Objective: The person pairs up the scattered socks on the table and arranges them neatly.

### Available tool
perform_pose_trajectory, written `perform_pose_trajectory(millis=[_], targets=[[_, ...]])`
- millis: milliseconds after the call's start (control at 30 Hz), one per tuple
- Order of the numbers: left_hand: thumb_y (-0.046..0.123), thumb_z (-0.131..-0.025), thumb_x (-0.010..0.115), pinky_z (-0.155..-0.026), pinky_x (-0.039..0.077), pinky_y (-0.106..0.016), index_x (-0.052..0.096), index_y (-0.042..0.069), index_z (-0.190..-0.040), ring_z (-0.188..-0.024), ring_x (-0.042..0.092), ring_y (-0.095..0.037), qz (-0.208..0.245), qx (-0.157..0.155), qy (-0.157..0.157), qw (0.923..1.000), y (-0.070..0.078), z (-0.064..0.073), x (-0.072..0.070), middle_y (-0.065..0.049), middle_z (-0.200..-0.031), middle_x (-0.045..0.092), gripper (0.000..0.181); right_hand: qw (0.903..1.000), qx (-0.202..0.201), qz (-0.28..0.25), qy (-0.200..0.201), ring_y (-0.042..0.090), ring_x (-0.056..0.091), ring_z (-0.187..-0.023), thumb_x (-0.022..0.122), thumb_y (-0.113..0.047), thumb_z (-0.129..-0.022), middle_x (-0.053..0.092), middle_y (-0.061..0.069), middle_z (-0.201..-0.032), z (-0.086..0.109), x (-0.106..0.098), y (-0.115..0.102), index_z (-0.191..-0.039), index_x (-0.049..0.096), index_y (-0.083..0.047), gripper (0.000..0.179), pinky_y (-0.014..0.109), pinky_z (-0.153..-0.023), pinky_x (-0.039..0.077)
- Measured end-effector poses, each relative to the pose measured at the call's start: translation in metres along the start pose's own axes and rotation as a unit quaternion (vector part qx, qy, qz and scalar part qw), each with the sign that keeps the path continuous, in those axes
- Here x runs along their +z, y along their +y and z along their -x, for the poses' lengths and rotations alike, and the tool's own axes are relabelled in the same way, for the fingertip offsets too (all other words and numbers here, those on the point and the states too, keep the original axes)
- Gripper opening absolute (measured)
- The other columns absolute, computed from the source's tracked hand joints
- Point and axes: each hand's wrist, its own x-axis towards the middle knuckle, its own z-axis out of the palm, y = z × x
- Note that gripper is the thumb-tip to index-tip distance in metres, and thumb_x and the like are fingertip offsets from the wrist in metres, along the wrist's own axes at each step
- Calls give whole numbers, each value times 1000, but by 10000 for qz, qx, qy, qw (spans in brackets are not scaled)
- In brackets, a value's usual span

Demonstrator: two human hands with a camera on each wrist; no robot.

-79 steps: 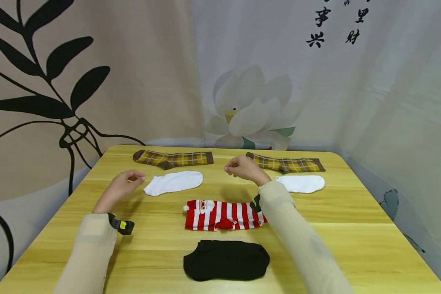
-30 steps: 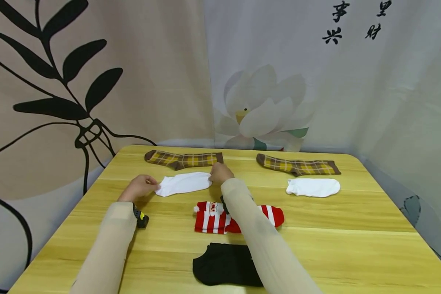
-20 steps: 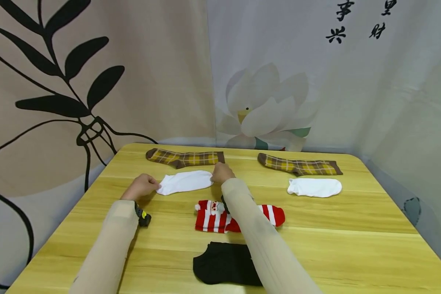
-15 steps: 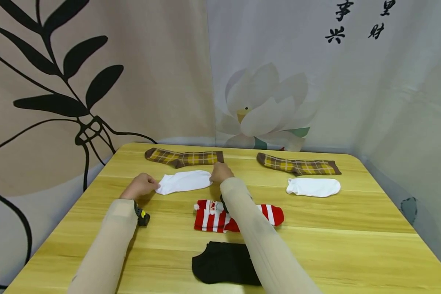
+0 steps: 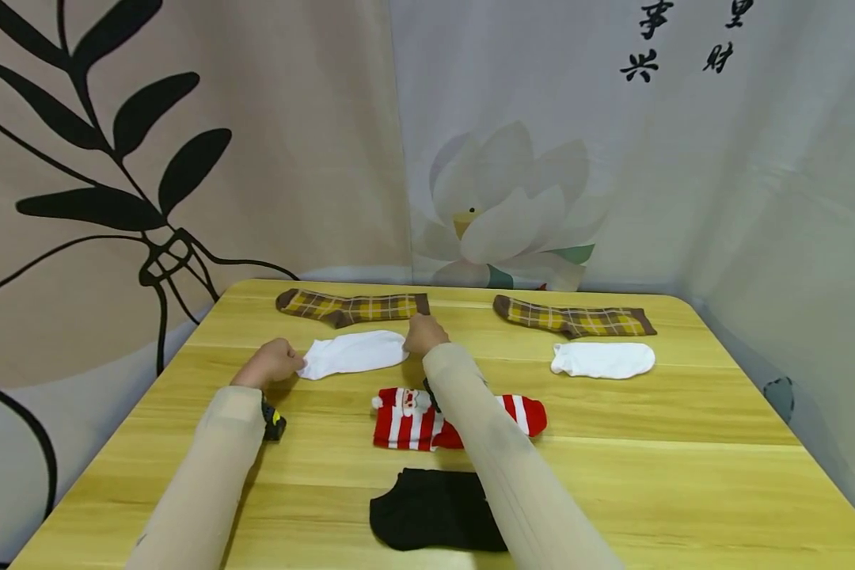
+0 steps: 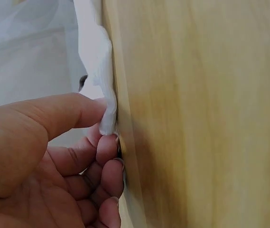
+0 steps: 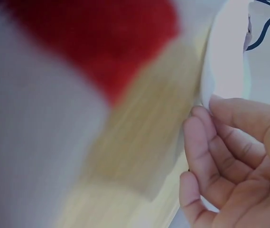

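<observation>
A white ankle sock (image 5: 354,353) lies flat on the left half of the table, stretched between both hands. My left hand (image 5: 269,363) pinches its left end; the left wrist view shows the thumb on top and the index finger beneath the edge of the white sock (image 6: 107,90). At the other end my right hand (image 5: 426,336) pinches the sock's tip, and in the right wrist view thumb and fingers meet at the edge of the white sock (image 7: 225,57). The right forearm partly covers a red-and-white striped sock (image 5: 406,423) and a black sock (image 5: 427,507).
Along the back of the wooden table (image 5: 684,491) lie two brown-and-yellow plaid socks, a left plaid sock (image 5: 356,308) and a right plaid sock (image 5: 577,319). A second white sock (image 5: 604,359) rests at the right. Behind the table hangs a printed curtain (image 5: 313,142).
Both hands moved from above the table down to the left white sock and took hold of its two ends. Over the last second they have stayed nearly still. The head view shifted slightly.
</observation>
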Motion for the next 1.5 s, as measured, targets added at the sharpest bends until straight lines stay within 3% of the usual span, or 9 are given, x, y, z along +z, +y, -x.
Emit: perform_pose_trajectory(millis=[133,400,633,733,833,900,1033,1200,1500], targets=[[15,-94,53,-49,30,-24,36,17,-53,-47,28,-9,1,35,18,10000,0,0,1,6,-49,28,44,10000,-38,-14,-36,16,46,-61,68,-6,-86,54,6,-71,0,-2,0,-80,63,-1,8,27,-52,39],[16,-96,52,-50,33,-26,37,16,-53,-48,30,-10,93,-22,-83,9999,-3,0,-1,5,-50,32,45,9996,-98,77,-261,17,45,-61,69,-5,-86,52,5,-68,-1,-5,2,-80,63,0,10,26,-53,40],[17,-96,51,-51,34,-27,36,16,-53,-46,30,-10,68,193,-104,9997,-3,5,-9,5,-49,31,45,9978,-276,-459,-391,11,21,-46,65,1,-86,28,-1,-48,-2,-13,3,-51,39,-10,45,25,-44,29],[16,-96,51,-51,33,-27,35,17,-53,-47,28,-10,-1,390,-42,9992,-4,8,-13,5,-49,29,46,9969,-430,-543,-366,11,29,-44,64,2,-85,41,1,-47,0,-18,0,-51,50,-8,39,25,-45,32],[14,-95,51,-50,31,-27,33,17,-53,-46,26,-10,90,502,-41,9987,-4,12,-15,6,-48,27,46,9963,-475,-589,-405,15,47,-51,66,-1,-86,63,9,-60,4,-22,-2,-65,68,-2,21,26,-51,40],[14,-95,51,-50,30,-27,33,16,-54,-46,25,-10,186,500,-27,9986,-4,15,-16,5,-48,26,45,9960,-494,-600,-434,18,54,-57,66,-3,-87,69,14,-71,7,-25,-4,-75,73,0,14,26,-54,42],[14,-95,52,-53,35,-28,44,10,-61,-50,33,-12,238,536,104,9982,-1,23,-16,1,-55,38,36,9955,-560,-597,-482,17,46,-52,66,-4,-88,70,21,-77,15,-32,-7,-79,73,6,15,26,-53,40],[16,-95,54,-64,43,-30,62,-3,-92,-70,50,-18,112,696,347,9969,2,29,-17,-15,-88,61,21,9944,-779,-521,-483,14,41,-50,65,-4,-89,69,26,-85,25,-42,-10,-83,72,8,15,26,-53,38],[21,-95,56,-69,45,-31,63,-3,-101,-81,54,-21,45,752,455,9961,9,32,-22,-16,-99,63,25,9937,-960,-450,-365,26,61,-68,66,-8,-89,69,16,-77,37,-50,-5,-81,71,3,14,26,-59,42]])
